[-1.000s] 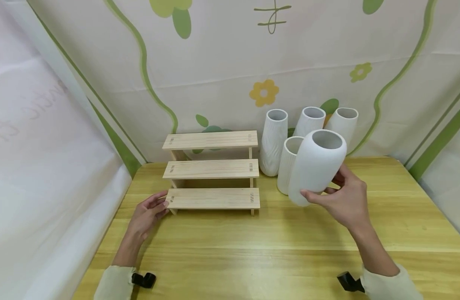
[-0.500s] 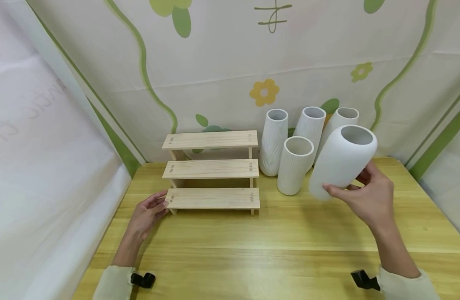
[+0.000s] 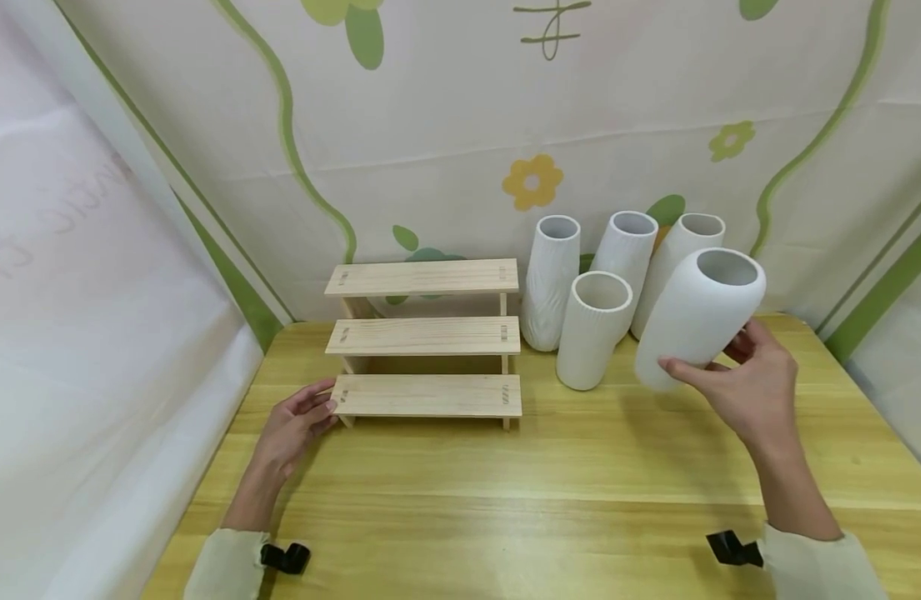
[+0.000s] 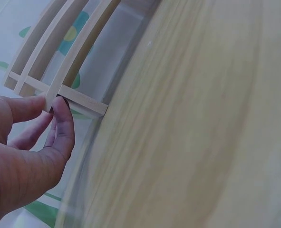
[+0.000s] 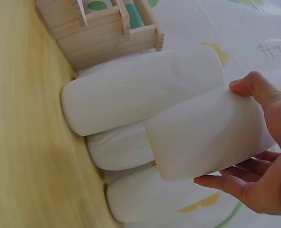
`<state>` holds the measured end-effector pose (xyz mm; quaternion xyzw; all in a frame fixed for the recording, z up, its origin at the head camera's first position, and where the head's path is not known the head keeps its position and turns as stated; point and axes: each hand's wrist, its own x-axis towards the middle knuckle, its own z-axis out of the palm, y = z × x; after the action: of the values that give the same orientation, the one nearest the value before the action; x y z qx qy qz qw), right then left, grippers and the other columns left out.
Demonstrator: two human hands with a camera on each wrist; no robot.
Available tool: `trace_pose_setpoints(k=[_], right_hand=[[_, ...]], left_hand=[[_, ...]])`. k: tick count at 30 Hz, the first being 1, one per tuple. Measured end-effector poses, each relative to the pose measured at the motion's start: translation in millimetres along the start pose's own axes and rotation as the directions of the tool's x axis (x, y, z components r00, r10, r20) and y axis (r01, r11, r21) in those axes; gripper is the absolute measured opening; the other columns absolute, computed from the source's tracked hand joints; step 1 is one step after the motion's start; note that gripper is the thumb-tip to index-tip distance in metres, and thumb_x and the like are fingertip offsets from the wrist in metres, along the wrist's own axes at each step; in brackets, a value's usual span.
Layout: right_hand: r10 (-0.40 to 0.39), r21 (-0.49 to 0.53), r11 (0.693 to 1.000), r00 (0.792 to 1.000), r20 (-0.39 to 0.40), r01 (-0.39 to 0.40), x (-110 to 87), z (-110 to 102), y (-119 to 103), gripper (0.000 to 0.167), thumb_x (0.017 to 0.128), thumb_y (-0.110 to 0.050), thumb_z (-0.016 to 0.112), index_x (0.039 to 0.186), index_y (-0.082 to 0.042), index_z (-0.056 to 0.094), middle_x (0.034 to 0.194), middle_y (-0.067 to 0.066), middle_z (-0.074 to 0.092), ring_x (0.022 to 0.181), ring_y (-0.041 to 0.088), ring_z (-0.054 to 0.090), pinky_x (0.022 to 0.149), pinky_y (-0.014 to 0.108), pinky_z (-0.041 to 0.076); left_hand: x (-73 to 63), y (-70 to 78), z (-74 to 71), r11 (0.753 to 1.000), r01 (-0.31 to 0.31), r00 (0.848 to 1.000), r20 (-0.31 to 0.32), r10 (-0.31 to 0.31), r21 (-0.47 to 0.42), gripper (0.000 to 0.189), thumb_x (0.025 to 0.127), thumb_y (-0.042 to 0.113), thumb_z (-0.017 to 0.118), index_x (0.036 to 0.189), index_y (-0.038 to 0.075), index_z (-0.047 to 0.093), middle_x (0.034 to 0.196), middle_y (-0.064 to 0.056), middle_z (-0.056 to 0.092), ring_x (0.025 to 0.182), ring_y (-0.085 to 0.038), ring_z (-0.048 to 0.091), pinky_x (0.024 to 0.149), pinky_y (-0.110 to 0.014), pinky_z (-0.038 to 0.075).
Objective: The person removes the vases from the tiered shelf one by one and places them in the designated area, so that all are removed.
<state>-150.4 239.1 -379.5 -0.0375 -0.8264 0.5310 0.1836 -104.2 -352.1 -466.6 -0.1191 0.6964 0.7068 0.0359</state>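
Note:
My right hand [image 3: 756,392] grips a smooth white vase [image 3: 696,321], thumb on the near side and fingers behind. The vase tilts to the right, and the right wrist view shows its base [image 5: 161,152] off the table. My left hand [image 3: 295,425] pinches the left end of the lowest board of a three-step wooden shelf [image 3: 426,396]; thumb and finger meet on the board edge [image 4: 54,95] in the left wrist view. A ribbed white vase [image 3: 591,333] stands upright left of the held one.
Behind stand a tall carved vase [image 3: 552,283], a patterned vase [image 3: 627,254] and a plain vase [image 3: 670,267], partly hidden by the held one. The wooden table [image 3: 460,508] ends at a printed curtain [image 3: 430,125] at the back.
My right hand has carried the smooth vase to the right, away from the ribbed vase, which now shows fully. The left hand stays on the shelf.

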Motion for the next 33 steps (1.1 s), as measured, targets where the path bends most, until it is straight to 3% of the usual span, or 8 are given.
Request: trace_pose_setpoints(k=[14,17,24,33], right_hand=[[0.079,-0.007,0.997,0.996,0.028,-0.079,17.7,18.3,35.7,0.081,0.076,-0.014,0.100,0.145,-0.017,0.058,0.119,-0.022,0.059,0.105,-0.006,0.060,0.079,0.005,0.056],[0.105,-0.013,0.994,0.994,0.037,-0.104,20.6,23.2,41.9,0.084,0.077,-0.016,0.100,0.147,-0.013,0.055,0.123,-0.016,0.061,0.106,-0.006,0.060,0.080,0.005,0.055],[0.122,-0.032,0.992,0.991,0.052,-0.120,22.8,33.9,52.0,0.091,0.079,-0.019,0.099,0.152,-0.004,0.048,0.142,0.015,0.061,0.116,0.002,0.061,0.082,0.003,0.054],[0.119,-0.028,0.993,0.990,0.081,-0.117,24.2,40.9,60.4,0.095,0.082,-0.021,0.097,0.157,-0.005,0.043,0.148,0.017,0.056,0.126,0.015,0.060,0.085,0.002,0.051]], left_hand=[[-1.6,2.0,0.4,1.000,0.003,1.000,-0.005,-0.003,0.029,0.057,0.107,0.012,0.069,0.159,0.001,0.049,0.118,0.006,0.064,0.102,-0.006,0.068,0.091,-0.020,0.062],[-2.3,2.1,0.9,1.000,0.008,1.000,-0.015,-0.008,0.024,0.056,0.106,0.010,0.069,0.158,0.001,0.050,0.118,0.007,0.065,0.103,-0.006,0.068,0.090,-0.020,0.062],[-2.5,2.3,2.9,1.000,0.016,1.000,-0.018,-0.016,0.022,0.057,0.107,0.010,0.068,0.159,0.001,0.048,0.119,0.006,0.065,0.104,-0.006,0.068,0.091,-0.020,0.062],[-3.4,4.6,2.0,0.999,0.012,1.000,-0.016,-0.011,0.032,0.057,0.108,0.010,0.066,0.160,0.000,0.046,0.120,0.006,0.064,0.104,-0.005,0.067,0.091,-0.019,0.061]])
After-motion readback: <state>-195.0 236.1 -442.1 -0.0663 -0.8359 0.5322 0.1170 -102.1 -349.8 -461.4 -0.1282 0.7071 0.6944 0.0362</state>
